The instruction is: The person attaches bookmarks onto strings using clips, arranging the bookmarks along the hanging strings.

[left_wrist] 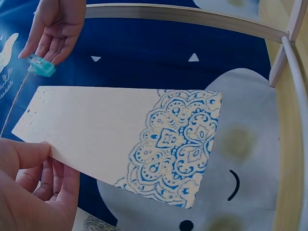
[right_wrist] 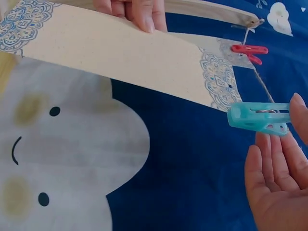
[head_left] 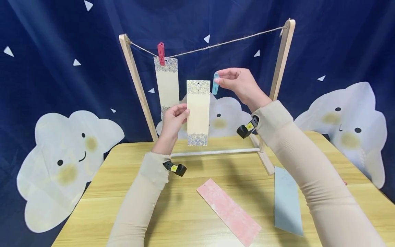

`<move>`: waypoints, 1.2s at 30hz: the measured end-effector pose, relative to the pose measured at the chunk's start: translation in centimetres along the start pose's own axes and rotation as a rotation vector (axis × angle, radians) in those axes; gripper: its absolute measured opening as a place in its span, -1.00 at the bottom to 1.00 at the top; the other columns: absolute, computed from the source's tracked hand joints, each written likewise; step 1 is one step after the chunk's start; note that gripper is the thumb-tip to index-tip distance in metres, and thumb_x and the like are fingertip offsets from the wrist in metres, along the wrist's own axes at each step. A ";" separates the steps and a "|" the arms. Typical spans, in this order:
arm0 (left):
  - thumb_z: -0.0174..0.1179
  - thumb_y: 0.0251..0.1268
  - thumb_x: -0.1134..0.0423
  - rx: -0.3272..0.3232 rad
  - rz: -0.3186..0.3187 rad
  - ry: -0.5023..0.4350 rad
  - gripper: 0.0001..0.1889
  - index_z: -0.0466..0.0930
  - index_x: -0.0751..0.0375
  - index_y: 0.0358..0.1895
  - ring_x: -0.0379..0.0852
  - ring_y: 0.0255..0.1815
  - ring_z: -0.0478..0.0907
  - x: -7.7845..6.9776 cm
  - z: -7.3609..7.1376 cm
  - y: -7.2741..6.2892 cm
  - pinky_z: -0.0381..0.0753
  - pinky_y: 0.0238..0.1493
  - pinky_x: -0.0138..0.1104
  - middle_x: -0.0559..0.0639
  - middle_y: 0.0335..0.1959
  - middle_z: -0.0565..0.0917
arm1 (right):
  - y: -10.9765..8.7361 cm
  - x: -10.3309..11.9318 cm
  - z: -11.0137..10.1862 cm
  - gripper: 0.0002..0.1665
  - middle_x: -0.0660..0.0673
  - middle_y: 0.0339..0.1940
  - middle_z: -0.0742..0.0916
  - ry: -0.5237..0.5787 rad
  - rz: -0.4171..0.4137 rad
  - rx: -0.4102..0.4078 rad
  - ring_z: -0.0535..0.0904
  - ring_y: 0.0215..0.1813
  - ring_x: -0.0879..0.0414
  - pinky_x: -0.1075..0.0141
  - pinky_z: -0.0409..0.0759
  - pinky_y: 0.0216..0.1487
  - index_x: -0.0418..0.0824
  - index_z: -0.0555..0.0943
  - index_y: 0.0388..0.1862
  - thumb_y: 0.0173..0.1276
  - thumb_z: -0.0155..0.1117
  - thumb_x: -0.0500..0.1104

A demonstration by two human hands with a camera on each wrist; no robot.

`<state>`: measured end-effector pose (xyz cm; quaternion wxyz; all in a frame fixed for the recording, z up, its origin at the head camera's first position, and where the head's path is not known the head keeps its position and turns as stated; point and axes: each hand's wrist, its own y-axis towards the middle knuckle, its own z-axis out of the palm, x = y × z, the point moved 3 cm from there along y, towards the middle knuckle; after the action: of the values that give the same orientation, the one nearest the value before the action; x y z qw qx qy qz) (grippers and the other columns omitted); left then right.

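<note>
My left hand [head_left: 175, 120] pinches the left edge of a cream bookmark [head_left: 198, 111] with blue lace patterns at both ends and a small hole near its top. The bookmark stands upright in the air, below the string [head_left: 216, 45]. To its right, my right hand [head_left: 242, 84] pinches a light-blue clothespin [head_left: 215, 83] by its upper end, between thumb and fingers. In the right wrist view the clothespin [right_wrist: 257, 118] overlaps the bookmark's corner. A similar cream bookmark [head_left: 167, 82] hangs from the string by a red clothespin [head_left: 161, 54], partly hidden behind my left hand.
A wooden frame [head_left: 282, 58] with two posts carries the string and has a white bar [head_left: 216, 152] low down. On the wooden table [head_left: 123, 192] lie a pink bookmark [head_left: 229, 212] and a grey-blue bookmark [head_left: 287, 202]. Behind hangs a dark blue curtain [head_left: 80, 85] with clouds.
</note>
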<state>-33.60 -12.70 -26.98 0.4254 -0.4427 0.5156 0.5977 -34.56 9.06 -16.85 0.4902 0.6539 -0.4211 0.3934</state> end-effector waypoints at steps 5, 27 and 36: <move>0.16 0.27 0.41 -0.008 0.005 -0.023 -0.78 0.57 0.35 -0.03 -0.23 -0.35 0.48 -1.0 0.2 0.4 0.53 -0.33 -0.45 0.00 -0.29 0.59 | 0.6 1.5 0.4 -0.58 -0.03 -0.17 0.72 0.012 -0.014 -0.030 0.54 0.06 0.09 0.28 0.40 0.26 -0.27 0.61 0.02 0.18 0.39 -0.17; 0.19 0.25 0.42 -0.079 0.022 -0.045 -0.80 0.60 0.31 -0.07 -0.24 -0.33 0.52 -2.6 0.4 2.4 0.56 -0.21 -0.36 -0.05 -0.31 0.61 | 4.2 7.8 2.6 -0.68 -0.03 -0.26 0.64 0.120 -0.264 -0.195 0.57 -0.14 0.17 0.45 0.50 0.03 -0.30 0.60 -0.11 0.15 0.40 -0.28; 0.19 0.24 0.42 -0.083 0.019 -0.051 -0.82 0.61 0.30 -0.09 -0.24 -0.35 0.52 -3.3 0.9 2.6 0.55 -0.28 -0.41 -0.06 -0.33 0.61 | 5.4 9.3 4.1 -0.76 -0.02 -0.30 0.63 0.081 -0.290 -0.179 0.56 -0.21 0.19 0.47 0.51 -0.01 -0.29 0.59 -0.18 0.16 0.37 -0.28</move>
<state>-35.42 -12.25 -23.10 0.4141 -0.4395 0.4835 0.6337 -36.13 2.62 -7.45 0.6148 0.6450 -0.3356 0.3055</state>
